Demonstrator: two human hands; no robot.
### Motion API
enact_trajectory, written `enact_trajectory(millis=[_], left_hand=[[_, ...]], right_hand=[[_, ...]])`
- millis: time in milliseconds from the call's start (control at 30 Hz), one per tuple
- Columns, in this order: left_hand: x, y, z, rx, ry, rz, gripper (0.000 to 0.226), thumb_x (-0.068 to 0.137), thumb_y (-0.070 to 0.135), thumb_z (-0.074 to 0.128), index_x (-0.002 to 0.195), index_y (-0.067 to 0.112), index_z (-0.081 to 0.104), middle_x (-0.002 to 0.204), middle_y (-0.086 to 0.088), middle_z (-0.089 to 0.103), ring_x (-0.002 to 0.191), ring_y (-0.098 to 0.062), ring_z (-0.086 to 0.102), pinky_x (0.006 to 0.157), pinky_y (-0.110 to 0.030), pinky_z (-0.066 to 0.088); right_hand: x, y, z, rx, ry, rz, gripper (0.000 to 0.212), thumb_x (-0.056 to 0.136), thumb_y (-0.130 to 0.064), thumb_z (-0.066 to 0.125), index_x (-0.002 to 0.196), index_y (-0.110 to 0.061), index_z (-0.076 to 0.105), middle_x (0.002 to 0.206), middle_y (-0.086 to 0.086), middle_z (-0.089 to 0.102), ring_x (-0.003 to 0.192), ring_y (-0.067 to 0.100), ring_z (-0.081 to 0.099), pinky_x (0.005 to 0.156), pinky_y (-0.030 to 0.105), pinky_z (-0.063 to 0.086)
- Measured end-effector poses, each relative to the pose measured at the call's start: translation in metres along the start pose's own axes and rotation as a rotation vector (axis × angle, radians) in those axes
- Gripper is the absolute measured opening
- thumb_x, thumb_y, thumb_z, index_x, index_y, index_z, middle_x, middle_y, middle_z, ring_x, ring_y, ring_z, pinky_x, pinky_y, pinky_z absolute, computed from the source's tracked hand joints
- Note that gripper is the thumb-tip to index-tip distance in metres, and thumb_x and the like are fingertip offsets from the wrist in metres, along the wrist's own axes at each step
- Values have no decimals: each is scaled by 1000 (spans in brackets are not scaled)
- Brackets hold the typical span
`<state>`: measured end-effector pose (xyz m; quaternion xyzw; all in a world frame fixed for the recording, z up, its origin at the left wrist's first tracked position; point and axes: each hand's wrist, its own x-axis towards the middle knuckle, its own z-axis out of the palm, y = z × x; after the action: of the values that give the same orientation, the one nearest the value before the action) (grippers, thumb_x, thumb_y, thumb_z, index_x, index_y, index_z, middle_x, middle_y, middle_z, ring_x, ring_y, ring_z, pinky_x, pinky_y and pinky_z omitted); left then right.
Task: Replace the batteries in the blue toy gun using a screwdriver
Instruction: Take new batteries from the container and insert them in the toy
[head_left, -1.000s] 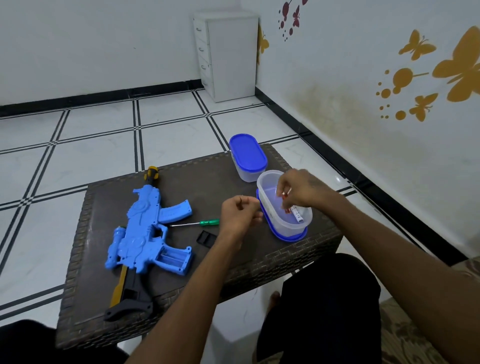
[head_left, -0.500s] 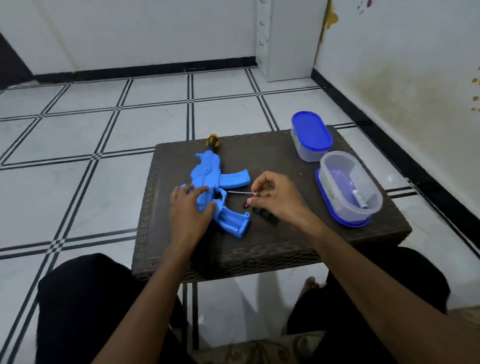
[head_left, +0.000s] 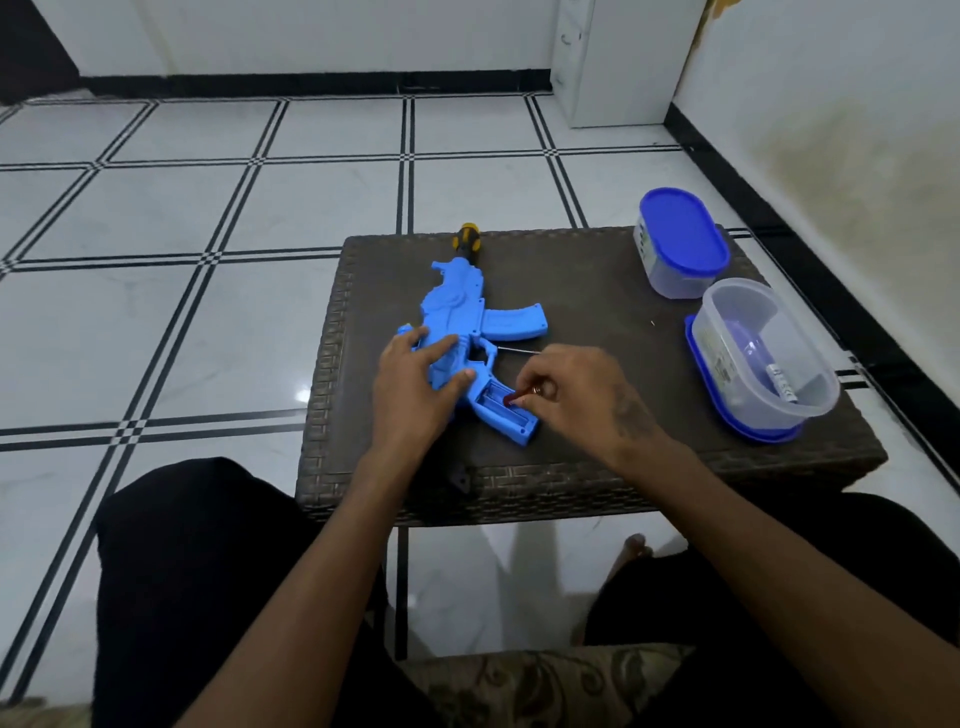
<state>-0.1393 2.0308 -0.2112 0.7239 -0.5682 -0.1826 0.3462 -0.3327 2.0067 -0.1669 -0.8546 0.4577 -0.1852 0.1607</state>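
One blue toy gun (head_left: 470, 338) lies mid-table (head_left: 597, 467), left hand (head_left: 415, 389) flat on it; right hand (head_left: 576, 387) pinches one red battery (head_left: 511, 399) at the open compartment; two containers at the right edge.

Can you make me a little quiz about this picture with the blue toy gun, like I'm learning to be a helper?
1. True or false: the left hand rests on the blue toy gun.
2. What is the right hand pinching over the open battery compartment? A) a spoon B) a small reddish battery C) a coin
3. How many plastic tubs stand on the table, and which has its lid on?

Key:
1. True
2. B
3. Two; the far tub is lidded, the near tub is open.
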Motion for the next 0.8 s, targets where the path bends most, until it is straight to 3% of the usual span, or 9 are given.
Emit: enact_trajectory(millis=[67,167,267,500,667,800], left_hand=[[1,0,0,-9,-2,-5,52,84,36,72,132,24,59,147,-5,43,139,-21,32,113,-39,29],[0,1,0,-7,1,-5,52,84,37,72,133,25,59,148,-5,43,139,-21,33,113,-39,30],[-1,2,-2,12,3,-7,53,84,38,72,134,25,58,148,-4,42,139,-21,33,113,-40,31],[-1,2,-2,31,4,-4,54,84,38,72,134,25,58,148,-4,43,138,-21,34,112,-38,31],[-2,5,-1,26,3,-17,54,84,38,71,134,25,57,149,-2,42,139,-20,32,113,-39,30],[-2,6,-2,45,-13,-28,54,84,37,71,135,25,57,149,-3,41,139,-20,31,113,-39,29]], right_hand=[[4,-3,-3,-127,-87,-56,11,82,-28,74,91,-21,75,79,-10,56,76,14,58,67,24,36],[14,-5,-10,-205,-307,-81,20,88,-21,68,106,-16,75,97,2,68,95,22,63,78,30,45],[23,-7,-15,-248,-453,-117,30,90,-12,63,118,-18,71,114,5,68,107,23,61,90,35,47],[21,0,-15,-160,-331,-71,26,79,-17,78,101,-22,65,95,-10,58,87,9,51,75,29,45],[31,9,-15,245,-410,237,47,66,-5,87,101,-19,59,89,-2,66,75,13,64,73,34,58],[44,4,-7,369,-457,371,39,72,11,73,97,-15,59,83,4,65,76,17,64,66,31,57]])
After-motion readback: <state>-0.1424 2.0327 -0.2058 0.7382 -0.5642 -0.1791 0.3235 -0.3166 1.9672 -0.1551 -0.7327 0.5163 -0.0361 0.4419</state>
